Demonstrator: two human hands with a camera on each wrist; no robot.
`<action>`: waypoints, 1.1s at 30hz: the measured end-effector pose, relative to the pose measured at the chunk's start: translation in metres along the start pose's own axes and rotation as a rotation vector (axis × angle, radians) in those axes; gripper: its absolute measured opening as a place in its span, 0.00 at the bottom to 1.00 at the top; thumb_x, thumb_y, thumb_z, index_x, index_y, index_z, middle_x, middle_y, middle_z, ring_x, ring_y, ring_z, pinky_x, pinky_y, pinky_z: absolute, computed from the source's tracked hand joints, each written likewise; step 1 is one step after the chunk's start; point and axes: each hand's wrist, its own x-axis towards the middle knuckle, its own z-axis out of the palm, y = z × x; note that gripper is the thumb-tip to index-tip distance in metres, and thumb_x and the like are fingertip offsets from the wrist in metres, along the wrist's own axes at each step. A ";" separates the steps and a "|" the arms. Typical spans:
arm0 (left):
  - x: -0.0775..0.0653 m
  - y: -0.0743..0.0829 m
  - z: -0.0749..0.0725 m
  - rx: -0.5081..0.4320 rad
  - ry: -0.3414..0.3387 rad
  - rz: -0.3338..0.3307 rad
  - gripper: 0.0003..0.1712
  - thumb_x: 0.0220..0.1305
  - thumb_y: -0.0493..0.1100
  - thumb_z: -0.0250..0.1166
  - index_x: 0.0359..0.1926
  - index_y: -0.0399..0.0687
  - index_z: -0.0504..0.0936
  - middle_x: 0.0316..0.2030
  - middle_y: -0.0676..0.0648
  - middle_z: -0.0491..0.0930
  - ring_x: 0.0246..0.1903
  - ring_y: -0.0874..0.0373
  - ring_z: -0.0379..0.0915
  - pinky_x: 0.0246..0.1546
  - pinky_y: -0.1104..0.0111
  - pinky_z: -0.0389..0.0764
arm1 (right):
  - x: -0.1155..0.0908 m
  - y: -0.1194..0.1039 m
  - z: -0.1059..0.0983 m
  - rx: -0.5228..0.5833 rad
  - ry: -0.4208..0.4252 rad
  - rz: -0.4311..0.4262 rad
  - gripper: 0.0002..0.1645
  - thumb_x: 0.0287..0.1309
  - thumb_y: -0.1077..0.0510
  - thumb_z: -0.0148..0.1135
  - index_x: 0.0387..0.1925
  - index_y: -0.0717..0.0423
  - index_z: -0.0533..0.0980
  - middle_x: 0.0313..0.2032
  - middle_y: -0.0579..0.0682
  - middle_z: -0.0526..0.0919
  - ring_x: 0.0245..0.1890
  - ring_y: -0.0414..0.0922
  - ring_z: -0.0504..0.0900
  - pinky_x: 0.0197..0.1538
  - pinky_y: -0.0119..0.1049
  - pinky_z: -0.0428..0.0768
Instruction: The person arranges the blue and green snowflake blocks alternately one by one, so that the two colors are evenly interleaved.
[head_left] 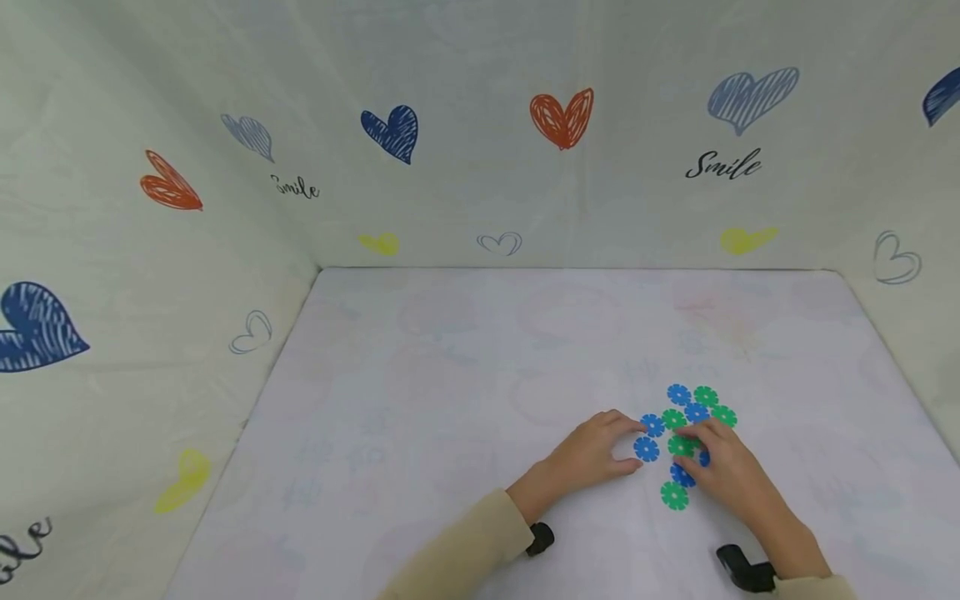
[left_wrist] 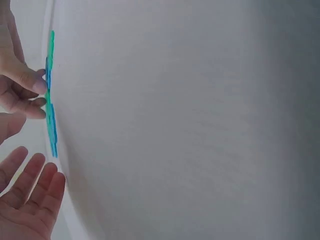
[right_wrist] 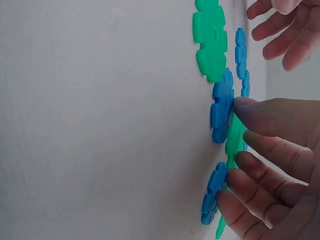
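Notched plastic snowflake discs, blue and green, lie in a group on the white table. My right hand (head_left: 723,467) pinches a green snowflake disc (head_left: 681,447) between thumb and index finger; in the right wrist view the thumb is at a blue disc (right_wrist: 221,112) and lower fingertips are at another blue disc (right_wrist: 214,194). My left hand (head_left: 592,450) is beside the group, thumb and fingers spread apart, fingertips right at an upper blue disc (head_left: 652,425) and a lower blue disc (head_left: 647,449). The right hand covers part of the group.
Farther back lie more blue discs (head_left: 678,394) and green discs (head_left: 706,396). A single green disc (head_left: 674,496) is nearest the front. Black wrist devices (head_left: 746,571) sit under both forearms. A pale cloth wall (head_left: 465,183) with printed hearts stands behind the table.
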 end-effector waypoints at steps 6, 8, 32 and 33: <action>0.007 0.008 0.004 0.044 -0.009 -0.062 0.23 0.58 0.53 0.64 0.55 0.57 0.76 0.47 0.59 0.76 0.49 0.70 0.70 0.51 0.83 0.69 | 0.000 0.003 0.004 0.015 0.021 0.012 0.22 0.46 0.60 0.69 0.44 0.65 0.76 0.38 0.56 0.73 0.34 0.47 0.71 0.38 0.46 0.74; 0.009 0.010 0.004 0.067 -0.009 -0.080 0.22 0.57 0.53 0.65 0.53 0.58 0.77 0.45 0.59 0.76 0.46 0.70 0.70 0.49 0.84 0.69 | 0.000 0.003 0.006 0.017 0.042 0.008 0.21 0.45 0.60 0.69 0.43 0.65 0.76 0.37 0.55 0.73 0.34 0.47 0.71 0.37 0.44 0.74; 0.017 0.019 0.015 0.201 0.042 -0.147 0.17 0.54 0.55 0.67 0.45 0.61 0.79 0.40 0.61 0.75 0.42 0.70 0.68 0.45 0.81 0.69 | 0.005 -0.004 0.002 0.052 -0.040 0.113 0.23 0.49 0.59 0.66 0.44 0.70 0.73 0.39 0.61 0.71 0.37 0.51 0.71 0.41 0.49 0.74; 0.017 0.019 0.014 0.201 0.041 -0.148 0.17 0.54 0.55 0.67 0.45 0.61 0.79 0.40 0.61 0.75 0.41 0.70 0.68 0.45 0.81 0.69 | 0.005 -0.004 0.002 0.053 -0.040 0.113 0.22 0.50 0.60 0.66 0.44 0.70 0.73 0.39 0.61 0.71 0.37 0.51 0.71 0.42 0.50 0.74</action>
